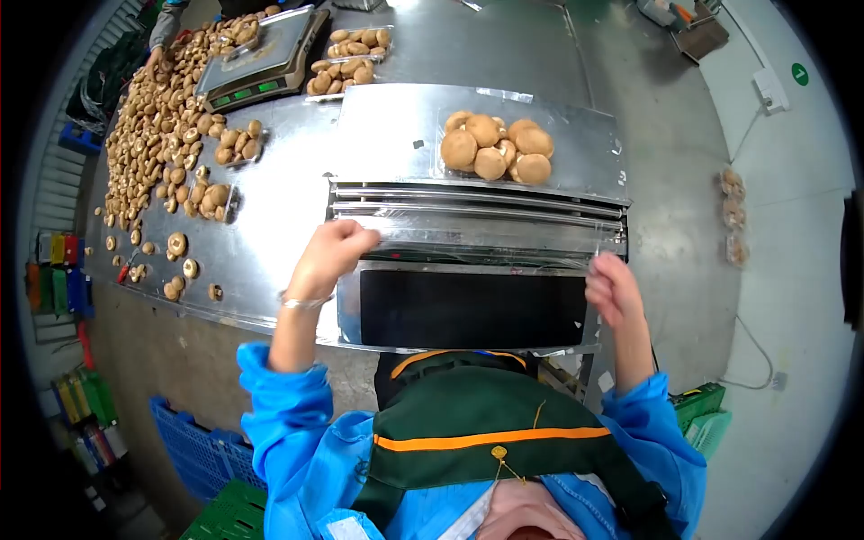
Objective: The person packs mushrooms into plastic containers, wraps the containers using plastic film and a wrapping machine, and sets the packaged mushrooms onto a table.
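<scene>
Shiny grey sheet metal forms the top of the long work table (292, 193), beneath which a grey concrete floor (670, 180) is seen. Nearest to the body, a flat black rectangular plate (472, 309) is framed by pale metal. Just beyond it, a strip of clear plastic film (477, 237) is held stretched between the two hands: its left end is pinched by the thumb and curled forefinger of the left hand (333, 254), its right end by the bent fingers of the right hand (612, 290); how firmly cannot be told. Behind the film, polished metal rollers (477, 197) are mounted crosswise. On the raised metal shelf (378, 135) past them, large round brown mushrooms (490, 162) are packed together, well apart from both hands. Farther left, a broad heap of smaller brown mushrooms (148, 135) is spread near a flat-topped scale (274, 58) with green-lit digits. At the heap's far end, another person's hand (155, 58) is seen.
</scene>
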{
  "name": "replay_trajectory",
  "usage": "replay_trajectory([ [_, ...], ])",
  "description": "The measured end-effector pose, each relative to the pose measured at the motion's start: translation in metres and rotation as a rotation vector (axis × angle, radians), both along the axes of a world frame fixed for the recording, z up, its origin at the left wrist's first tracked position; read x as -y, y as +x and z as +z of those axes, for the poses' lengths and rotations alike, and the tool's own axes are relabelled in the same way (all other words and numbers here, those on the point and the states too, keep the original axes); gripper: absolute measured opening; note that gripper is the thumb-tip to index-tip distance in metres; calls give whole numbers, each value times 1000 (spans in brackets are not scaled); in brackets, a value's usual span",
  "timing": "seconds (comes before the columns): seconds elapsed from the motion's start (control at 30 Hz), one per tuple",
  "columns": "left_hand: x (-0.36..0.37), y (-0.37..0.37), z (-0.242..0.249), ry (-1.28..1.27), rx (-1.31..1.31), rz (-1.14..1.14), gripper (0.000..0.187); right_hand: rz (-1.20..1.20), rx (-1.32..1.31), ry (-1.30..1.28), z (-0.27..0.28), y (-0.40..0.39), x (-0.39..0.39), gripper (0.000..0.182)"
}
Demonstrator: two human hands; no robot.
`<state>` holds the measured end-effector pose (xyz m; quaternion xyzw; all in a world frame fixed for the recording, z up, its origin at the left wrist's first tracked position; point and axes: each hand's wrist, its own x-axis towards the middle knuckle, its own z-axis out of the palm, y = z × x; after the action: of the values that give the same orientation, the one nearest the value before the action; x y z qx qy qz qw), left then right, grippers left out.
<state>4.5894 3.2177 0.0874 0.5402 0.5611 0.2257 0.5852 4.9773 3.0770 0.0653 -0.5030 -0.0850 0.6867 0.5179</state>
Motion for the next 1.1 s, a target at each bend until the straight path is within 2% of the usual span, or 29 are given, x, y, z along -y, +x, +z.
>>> replay_trajectory([
  [0.03,10,-8,13,-332,164,89,26,-50,-234,-17,5,-6,15,27],
  [0.07,22,-19,6,-571,515,110,27,-104,-471,-32,12,-14,28,30],
  [0.1,32,-26,1,-804,866,134,27,-42,-671,39,16,-16,41,30],
  [0.13,39,-25,1,-902,1119,40,32,28,-870,117,20,-16,45,30],
  [0.17,42,-19,5,-990,1373,-61,36,58,-894,275,27,-9,35,25],
  [0.2,31,-6,28,-756,1490,-264,43,81,-915,430,38,0,18,21],
  [0.27,5,23,63,-435,1699,41,39,124,-946,741,66,22,-30,15],
  [0.33,-63,53,95,-126,1603,203,40,-85,-601,1067,104,25,-120,21],
  [0.37,-102,70,88,101,1455,207,40,-137,-43,976,115,11,-159,24],
  [0.4,-138,87,63,441,1199,72,39,-131,487,783,125,-3,-198,27],
  [0.43,-169,101,32,768,912,-46,38,-36,837,743,97,-1,-228,32],
  [0.47,-193,114,8,974,423,-159,37,48,1188,688,68,0,-258,37],
  [0.5,-195,122,-13,999,144,-176,35,229,1035,624,37,1,-280,42],
  [0.53,-196,130,-34,1024,-137,-211,34,379,990,418,13,-7,-287,47],
  [0.57,-204,132,-59,947,-265,-325,35,583,1510,522,-14,-11,-291,48],
  [0.6,-199,125,-61,900,-237,-481,27,664,1239,391,-10,-16,-284,51],
  [0.63,-197,125,-81,1060,-198,-472,25,652,873,255,-4,-17,-278,48],
  [0.67,-191,119,-74,859,-48,-473,25,734,857,256,15,-19,-268,46],
  [0.7,-174,111,-46,619,63,-461,28,815,835,249,26,-18,-256,44],
  [0.77,-154,93,8,92,194,-531,38,758,665,314,15,-1,-238,44],
  [0.83,-133,71,29,-90,467,-497,47,545,366,174,21,-10,-212,48],
  [0.87,-132,70,23,-204,441,-539,55,538,350,156,12,-7,-204,50],
  [0.97,-125,66,22,-140,343,-583,57,537,328,136,11,-3,-189,54],
  [1.0,-124,64,14,-236,416,-573,58,562,321,145,32,-10,-175,55],
  [1.1,-84,53,26,-134,477,-641,63,515,339,200,50,-16,-125,59],
])
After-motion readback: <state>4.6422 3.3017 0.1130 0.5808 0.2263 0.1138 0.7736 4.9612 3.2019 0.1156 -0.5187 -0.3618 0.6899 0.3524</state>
